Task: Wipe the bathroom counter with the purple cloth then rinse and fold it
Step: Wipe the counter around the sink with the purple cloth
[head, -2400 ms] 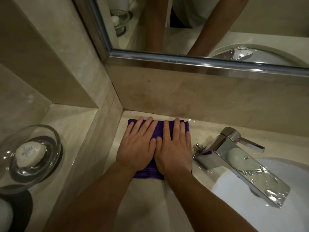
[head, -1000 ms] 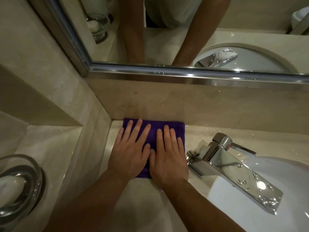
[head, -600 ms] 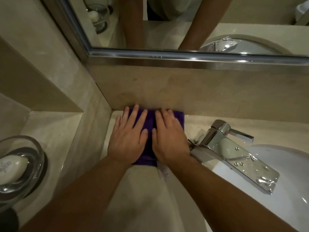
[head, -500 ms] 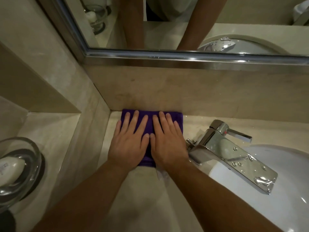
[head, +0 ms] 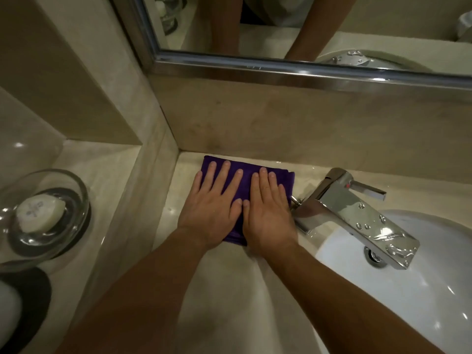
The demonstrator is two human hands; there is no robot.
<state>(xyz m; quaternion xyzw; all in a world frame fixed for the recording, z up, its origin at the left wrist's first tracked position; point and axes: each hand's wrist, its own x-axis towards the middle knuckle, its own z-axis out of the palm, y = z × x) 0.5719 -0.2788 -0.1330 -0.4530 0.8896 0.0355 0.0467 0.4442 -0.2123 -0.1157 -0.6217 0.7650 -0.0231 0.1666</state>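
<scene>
Purple cloth nearer than before

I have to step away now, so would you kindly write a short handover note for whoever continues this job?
Left hand: open, flat, palm down on the purple cloth.
Right hand: open, flat on the cloth beside the left.
Cloth: folded into a small pad on the counter, in the back corner left of the faucet and sink.
Done: cloth looks folded; whether the wipe is finished cannot be told.
Left: possibly more wiping, rinsing at the sink, a final fold.
</scene>
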